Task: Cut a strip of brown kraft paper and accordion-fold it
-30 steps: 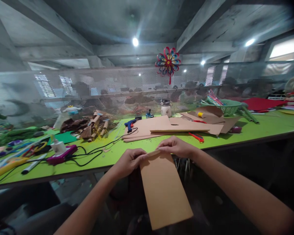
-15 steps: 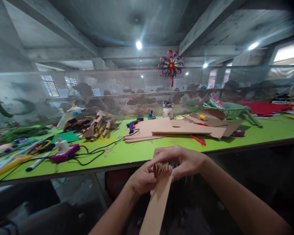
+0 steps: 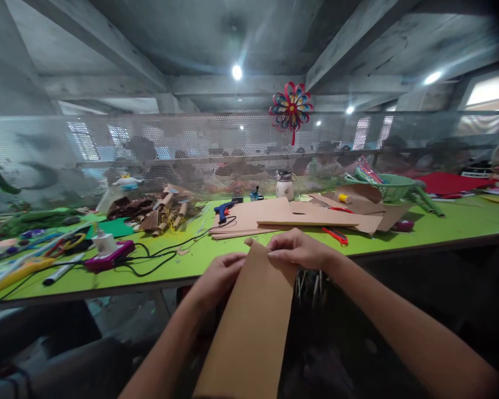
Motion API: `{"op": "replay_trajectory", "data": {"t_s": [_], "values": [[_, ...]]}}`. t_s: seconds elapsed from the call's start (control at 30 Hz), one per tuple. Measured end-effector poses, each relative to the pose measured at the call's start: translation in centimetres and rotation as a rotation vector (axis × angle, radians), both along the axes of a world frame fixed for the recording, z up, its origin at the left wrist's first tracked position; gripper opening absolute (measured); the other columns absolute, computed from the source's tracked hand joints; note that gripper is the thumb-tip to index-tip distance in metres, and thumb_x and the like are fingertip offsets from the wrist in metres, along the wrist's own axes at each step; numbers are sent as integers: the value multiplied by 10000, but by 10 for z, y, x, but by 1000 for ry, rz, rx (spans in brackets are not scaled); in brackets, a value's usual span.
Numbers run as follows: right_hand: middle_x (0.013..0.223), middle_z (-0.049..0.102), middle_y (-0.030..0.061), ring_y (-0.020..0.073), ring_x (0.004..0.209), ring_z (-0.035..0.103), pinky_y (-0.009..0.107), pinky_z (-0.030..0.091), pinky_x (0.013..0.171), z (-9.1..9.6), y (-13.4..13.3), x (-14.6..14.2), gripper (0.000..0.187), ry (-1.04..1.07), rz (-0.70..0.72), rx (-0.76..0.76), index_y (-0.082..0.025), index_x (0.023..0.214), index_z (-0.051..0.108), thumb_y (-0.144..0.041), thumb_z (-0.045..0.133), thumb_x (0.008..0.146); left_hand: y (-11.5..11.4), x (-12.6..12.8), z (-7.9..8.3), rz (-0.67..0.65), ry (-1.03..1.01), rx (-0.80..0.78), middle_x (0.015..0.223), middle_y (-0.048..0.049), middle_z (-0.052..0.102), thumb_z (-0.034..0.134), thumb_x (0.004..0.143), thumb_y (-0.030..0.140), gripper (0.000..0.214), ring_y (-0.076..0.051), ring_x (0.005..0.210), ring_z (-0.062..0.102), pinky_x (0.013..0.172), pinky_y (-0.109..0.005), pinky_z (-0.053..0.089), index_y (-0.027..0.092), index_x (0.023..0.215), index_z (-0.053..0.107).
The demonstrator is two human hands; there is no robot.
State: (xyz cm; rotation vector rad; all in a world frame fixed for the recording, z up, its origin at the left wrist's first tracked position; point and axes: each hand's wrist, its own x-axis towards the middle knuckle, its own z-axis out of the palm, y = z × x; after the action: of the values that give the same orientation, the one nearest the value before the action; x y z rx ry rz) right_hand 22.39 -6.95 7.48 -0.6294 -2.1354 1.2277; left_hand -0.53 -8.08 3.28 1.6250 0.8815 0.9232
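At the near edge of the tabletop (image 3: 195, 260), pinching a brown paper strip (image 3: 253, 327) by its far end with left hand (image 3: 218, 277) and right hand (image 3: 297, 250), with one corner (image 3: 248, 242) curled, long near stretch left unfolded.

Nearer to me than the bench (image 3: 208, 260), my left hand (image 3: 218, 279) and right hand (image 3: 301, 251) are bare, with slim fingers and narrow wrists. My left forearm (image 3: 178, 338) and right forearm (image 3: 399, 332) are bare as well, as far as I see them, smooth and plain, each broadening away from the wrist. Below the bench's near edge, it's too dark to tell my clothing.
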Motion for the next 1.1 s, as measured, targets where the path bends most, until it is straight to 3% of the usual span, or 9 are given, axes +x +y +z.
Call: {"op": "replay_trajectory", "data": {"t_s": [0.1,0.17,0.23,0.33,0.43,0.57,0.7,0.97,1.1], "values": [[655,516,-9,72,582,407,181,315,514,-4,39,-3,289,-271,10,128,-89,799,629,-376,601,780,19,-13,26,151,190,195,940,-90,658,522,824,483,424,-197,851,582,706,-287,464,115,996,641],[612,487,-23,66,554,369,183,283,495,-8,64,-10,297,-410,63,198,-80,772,638,-374,592,773,36,-10,36,107,401,376,947,-89,662,530,800,492,417,-196,854,565,701,-277,443,129,952,670],[594,468,-32,63,540,346,184,264,490,-13,84,-18,325,-465,109,246,-73,792,648,-389,569,782,52,-2,35,41,600,541,865,-66,657,561,767,492,406,-166,761,543,662,-250,404,131,904,687],[584,453,-39,63,535,336,184,251,483,-22,101,-25,389,-503,109,311,-72,806,657,-447,552,786,71,8,20,-33,808,587,593,-6,554,504,796,501,445,-104,554,430,519,-217,284,98,730,682],[587,486,-29,71,540,371,186,260,484,-32,108,-25,391,-535,45,385,-80,798,666,-451,544,792,82,9,4,-32,817,648,576,0,519,468,833,453,436,-95,544,406,514,-223,246,97,704,684],[674,581,7,90,606,446,190,289,526,-44,108,-21,268,-526,-54,514,-96,822,693,-327,564,786,91,4,-10,-8,760,724,665,-19,536,508,836,404,339,-128,661,468,590,-234,300,147,766,718],[641,583,5,88,578,432,196,270,518,-49,104,-18,234,-540,-91,555,-101,794,704,-280,554,794,100,0,-20,59,744,744,733,-30,510,536,830,410,301,-151,743,476,652,-253,331,186,841,738],[720,611,53,111,656,478,208,315,595,-61,96,-20,183,-476,-227,715,-104,820,710,-243,592,811,100,0,-22,102,779,699,688,-21,499,580,804,372,248,-151,706,479,630,-257,341,197,890,733],[762,606,68,126,699,494,219,325,618,-64,93,-19,165,-503,-234,760,-106,839,701,-219,581,830,101,0,-20,93,805,754,702,-31,523,591,798,346,221,-159,723,491,632,-257,349,197,880,732]]}}
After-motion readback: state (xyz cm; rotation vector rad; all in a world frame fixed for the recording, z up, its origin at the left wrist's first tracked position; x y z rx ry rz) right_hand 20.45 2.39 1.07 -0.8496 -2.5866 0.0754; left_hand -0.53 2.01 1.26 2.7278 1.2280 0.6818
